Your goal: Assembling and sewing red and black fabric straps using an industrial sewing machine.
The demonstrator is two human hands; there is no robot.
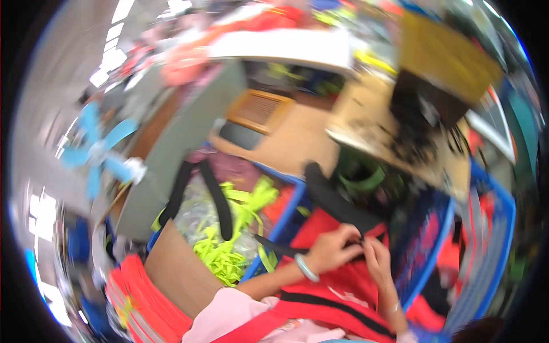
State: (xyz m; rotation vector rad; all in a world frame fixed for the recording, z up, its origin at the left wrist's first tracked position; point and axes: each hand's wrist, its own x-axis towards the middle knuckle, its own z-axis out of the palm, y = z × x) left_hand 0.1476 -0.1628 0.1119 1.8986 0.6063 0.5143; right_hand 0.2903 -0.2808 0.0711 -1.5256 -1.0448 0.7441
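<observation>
My left hand [337, 249], with a pale bangle [306, 267] on its wrist, has its fingers closed in a pinch. Close against it is my right hand [377, 260], its fingertips meeting the left ones. A small black piece [361, 240] shows between the fingertips; blur hides its kind. Under both hands lies a red cloth item [337, 291] with a black band across it, spread over my lap. A thin black strap [280, 246] runs out leftward from beside my left wrist. A wide dark grey strip [337, 197] extends beyond the red cloth.
Left of the red cloth, a blue crate [294, 197] holds neon-yellow strips [223, 263] and clear plastic. A cardboard flap [177, 274] and orange-red vests [148, 303] are at lower left. Blue baskets [506, 228] stand right. Small black parts [414, 143] lie on cardboard; a blue fan [97, 151] stands left.
</observation>
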